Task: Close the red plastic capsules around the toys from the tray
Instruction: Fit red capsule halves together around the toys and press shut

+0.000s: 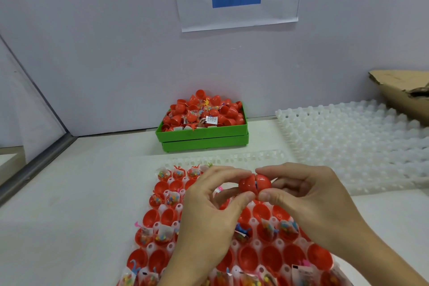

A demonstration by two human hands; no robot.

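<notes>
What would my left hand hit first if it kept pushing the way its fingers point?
The left hand points rightward, so its capsule half would meet the other half held by the right hand. They look almost joined already, though depth is unclear.

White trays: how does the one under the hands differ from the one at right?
The near tray holds red capsule halves and toys; the right tray has bare pockets. The near one lies under both hands; the right one sits farther back, beside cardboard. Both are translucent white, with pockets.
</notes>
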